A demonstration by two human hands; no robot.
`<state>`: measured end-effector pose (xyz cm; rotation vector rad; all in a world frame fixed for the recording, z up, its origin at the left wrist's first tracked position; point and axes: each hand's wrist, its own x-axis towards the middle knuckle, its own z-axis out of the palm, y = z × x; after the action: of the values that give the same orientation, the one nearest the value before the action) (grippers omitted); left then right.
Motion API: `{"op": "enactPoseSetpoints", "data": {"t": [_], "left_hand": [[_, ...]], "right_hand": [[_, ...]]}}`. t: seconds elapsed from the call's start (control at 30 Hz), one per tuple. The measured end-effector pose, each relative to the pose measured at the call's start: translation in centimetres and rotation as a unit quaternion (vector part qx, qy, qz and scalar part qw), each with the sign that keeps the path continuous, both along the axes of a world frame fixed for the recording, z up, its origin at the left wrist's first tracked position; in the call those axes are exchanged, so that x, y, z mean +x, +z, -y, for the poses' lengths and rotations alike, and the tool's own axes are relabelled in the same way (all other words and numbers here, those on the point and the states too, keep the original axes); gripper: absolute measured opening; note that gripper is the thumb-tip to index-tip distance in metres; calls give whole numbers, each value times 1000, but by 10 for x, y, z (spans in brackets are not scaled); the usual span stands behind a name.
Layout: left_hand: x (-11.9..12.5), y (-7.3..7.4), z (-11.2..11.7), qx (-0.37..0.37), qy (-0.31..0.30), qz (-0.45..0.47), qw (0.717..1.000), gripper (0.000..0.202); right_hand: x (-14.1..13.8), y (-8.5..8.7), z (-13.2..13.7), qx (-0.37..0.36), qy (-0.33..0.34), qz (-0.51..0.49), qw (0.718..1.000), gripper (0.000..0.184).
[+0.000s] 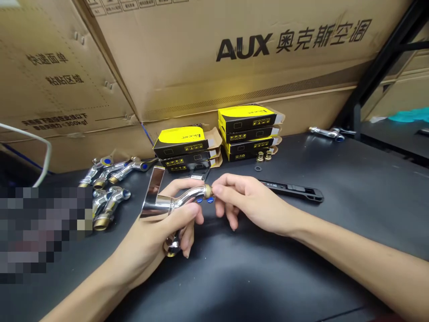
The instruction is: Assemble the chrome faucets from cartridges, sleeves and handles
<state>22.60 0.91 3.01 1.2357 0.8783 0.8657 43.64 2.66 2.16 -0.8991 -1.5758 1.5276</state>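
Note:
My left hand (174,219) is wrapped around a chrome faucet (157,205) with a flat lever handle tilted up at its left. One curved arm of the faucet points right and ends in a brass-coloured threaded end (208,191). Its other arm comes out below my fingers. At the brass end, the thumb and forefinger of my right hand (239,197) are pinched together; anything between them is too small or hidden to name. Two blue-marked parts (210,200) show just beneath that end. Behind my left fingers lies another chrome piece (197,177), partly hidden.
Chrome faucets (110,170) lie in a group at the left, and another faucet (331,133) at the far right. Yellow-black boxes (248,120) stand stacked at the back. Two brass fittings (260,156), a grey washer (258,169) and a black utility knife (295,190) lie on the dark table (268,277).

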Motion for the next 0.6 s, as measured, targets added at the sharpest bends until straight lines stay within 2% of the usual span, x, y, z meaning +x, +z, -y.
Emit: {"op": "enactPoseSetpoints", "data": {"t": [0.1, 0.17, 0.23, 0.37, 0.53, 0.6], "left_hand": [[-2, -2, -2, 0, -47, -16, 999, 49], [-2, -2, -2, -4, -52, -24, 998, 49], [1, 0, 0, -2, -28, -24, 999, 47], [3, 2, 3, 8, 14, -22, 1000, 44], [-1, 0, 0, 5, -59, -36, 998, 48], [-2, -1, 0, 8, -58, -36, 998, 48]], "right_hand": [[-1, -4, 0, -33, 31, 13, 999, 56], [-2, -5, 0, -50, 36, 19, 998, 65], [-2, -5, 0, -44, 26, 15, 999, 64], [-2, -3, 0, -9, 13, -6, 1000, 47], [-2, -7, 1, -49, 37, 15, 998, 68], [-3, -8, 2, -39, 38, 11, 998, 68]]}}
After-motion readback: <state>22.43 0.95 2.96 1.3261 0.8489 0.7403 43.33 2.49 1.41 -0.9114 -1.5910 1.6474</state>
